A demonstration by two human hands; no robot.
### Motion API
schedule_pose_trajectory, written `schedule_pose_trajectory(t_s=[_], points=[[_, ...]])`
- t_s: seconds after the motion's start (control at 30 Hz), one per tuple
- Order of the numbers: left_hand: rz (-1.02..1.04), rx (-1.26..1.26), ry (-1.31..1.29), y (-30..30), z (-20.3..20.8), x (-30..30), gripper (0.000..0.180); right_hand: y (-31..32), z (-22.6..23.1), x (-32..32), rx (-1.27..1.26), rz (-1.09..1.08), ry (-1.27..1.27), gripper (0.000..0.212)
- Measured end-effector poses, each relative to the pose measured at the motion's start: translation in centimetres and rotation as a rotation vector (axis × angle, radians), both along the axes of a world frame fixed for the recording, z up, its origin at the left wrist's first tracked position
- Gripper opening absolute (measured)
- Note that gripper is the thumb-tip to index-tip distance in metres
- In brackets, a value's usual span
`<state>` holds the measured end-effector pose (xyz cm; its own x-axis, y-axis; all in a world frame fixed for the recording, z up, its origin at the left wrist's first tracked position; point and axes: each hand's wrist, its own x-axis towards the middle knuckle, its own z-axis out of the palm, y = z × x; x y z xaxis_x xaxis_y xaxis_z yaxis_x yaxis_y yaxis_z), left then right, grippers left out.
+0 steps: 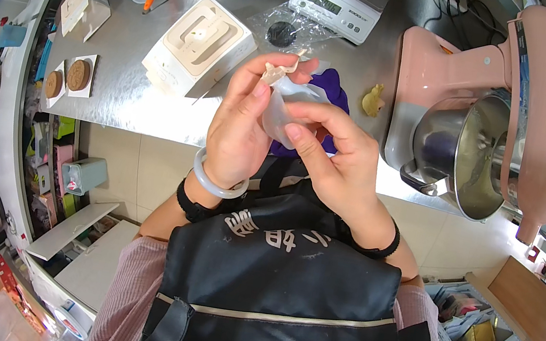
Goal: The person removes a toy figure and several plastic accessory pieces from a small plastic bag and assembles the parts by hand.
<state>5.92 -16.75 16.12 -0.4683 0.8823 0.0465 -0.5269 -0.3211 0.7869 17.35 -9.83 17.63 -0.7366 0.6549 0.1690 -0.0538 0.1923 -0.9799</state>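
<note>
Whitish translucent piece [281, 115] held in half-curled hands [239, 132] [344, 157].

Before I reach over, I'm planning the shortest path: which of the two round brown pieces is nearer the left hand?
The right brown piece, sitting higher in the picture; the left brown piece lies lower, farther from the left hand.
</note>
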Motion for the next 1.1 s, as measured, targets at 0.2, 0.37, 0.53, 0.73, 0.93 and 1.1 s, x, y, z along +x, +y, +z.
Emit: schedule_pose_trajectory(t_s=[0.2, 0.37, 0.53, 0.73, 0.93, 1.1], points=[[-0.035, 0.038, 0.035, 0.0, 0.3, -0.3, 0.039, 0.5, 0.7, 0.3, 0.075, -0.063, -0.009, 0.016], [-0.043, 0.002, 0.035, -0.4, 0.2, -1.0, 0.038, 1.4, 0.8, 0.5, 0.202, -0.077, 0.022, 0.016], [-0.007, -0.081, 0.02, -0.4, 0.8, -0.8, 0.039, 1.6, 1.1, 0.4, 0.424, -0.142, 0.078, 0.018], [-0.045, -0.069, -0.02, -0.5, 1.1, -0.9, 0.04, 1.1, 1.3, 0.5, 0.351, -0.189, 0.048, 0.016], [-0.008, -0.117, 0.036, -0.6, 1.3, -0.8, 0.039, 1.1, 1.0, 0.6, 0.326, -0.186, 0.042, 0.017], [0.011, -0.127, 0.084, -0.7, 1.3, -0.7, 0.039, 1.2, 0.9, 0.7, 0.304, -0.167, 0.036, 0.017]])
